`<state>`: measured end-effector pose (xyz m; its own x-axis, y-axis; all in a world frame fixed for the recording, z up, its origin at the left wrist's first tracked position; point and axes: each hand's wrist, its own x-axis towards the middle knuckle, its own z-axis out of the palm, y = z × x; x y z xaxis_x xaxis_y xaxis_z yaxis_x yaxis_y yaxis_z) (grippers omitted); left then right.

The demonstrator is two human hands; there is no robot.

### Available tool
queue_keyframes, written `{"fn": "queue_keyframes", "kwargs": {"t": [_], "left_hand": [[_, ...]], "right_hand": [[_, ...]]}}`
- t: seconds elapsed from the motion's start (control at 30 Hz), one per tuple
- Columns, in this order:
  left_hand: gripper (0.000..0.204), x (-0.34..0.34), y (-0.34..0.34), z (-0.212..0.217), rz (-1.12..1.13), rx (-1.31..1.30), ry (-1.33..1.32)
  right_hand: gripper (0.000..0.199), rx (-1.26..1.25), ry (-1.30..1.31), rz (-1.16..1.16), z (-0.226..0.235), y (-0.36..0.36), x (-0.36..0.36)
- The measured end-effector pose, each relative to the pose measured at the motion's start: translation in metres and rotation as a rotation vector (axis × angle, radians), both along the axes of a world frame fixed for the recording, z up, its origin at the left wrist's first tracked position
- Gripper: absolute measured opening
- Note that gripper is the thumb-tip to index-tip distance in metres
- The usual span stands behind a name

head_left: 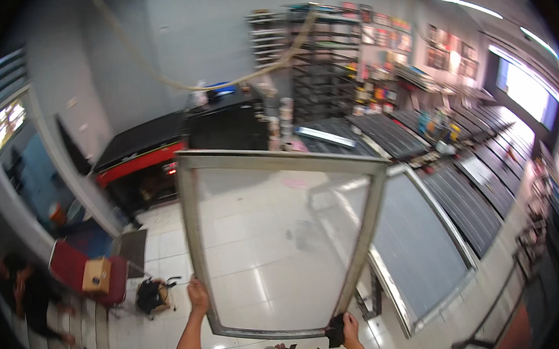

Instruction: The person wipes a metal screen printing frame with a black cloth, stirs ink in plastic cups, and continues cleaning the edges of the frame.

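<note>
The long row of dark printing tables is the landmark here; it runs from the right side toward the far wall. Just beside its near end lies a second metal-framed screen with grey mesh. At the far end of the row, shelves with colourful containers stand against the wall. Left of the tables there is a tall dark rack, and further left a black machine with a red edge. Well apart from the tables, at the lower left, a cardboard box rests on a red seat. A black bag lies on the white tiled floor near it.
</note>
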<state>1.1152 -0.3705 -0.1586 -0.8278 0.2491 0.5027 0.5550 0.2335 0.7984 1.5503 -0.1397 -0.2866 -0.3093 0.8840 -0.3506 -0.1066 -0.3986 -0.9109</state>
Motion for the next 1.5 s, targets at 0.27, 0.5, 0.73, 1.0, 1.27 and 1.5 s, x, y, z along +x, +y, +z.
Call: {"fn": "queue_keyframes", "kwargs": {"t": [0.27,0.5,0.73,1.0,1.27,1.5], "left_hand": [[0.058,-0.043,0.011,0.016,0.061,0.259,-0.200],[0.071,-0.063,0.044,0.060,-0.257,0.226,-0.528],[0.079,-0.076,0.081,0.069,-0.252,0.249,-0.693],[0.083,-0.045,0.141,0.089,-0.387,0.127,-0.742],[0.081,-0.060,0.164,0.066,-0.426,0.094,-0.797],[0.084,-0.055,0.173,0.068,-0.568,0.161,-0.992]], "right_hand": [[0.042,0.116,-0.187,0.009,0.079,-0.016,-0.021],[0.040,0.383,-0.347,0.049,0.165,-0.016,-0.015],[0.037,0.460,-0.478,0.048,0.235,-0.002,0.006],[0.035,0.479,-0.624,-0.126,0.255,0.000,0.028],[0.034,0.470,-0.560,-0.159,0.256,-0.011,0.033],[0.038,0.523,-0.467,-0.354,0.276,-0.018,0.071]]}}
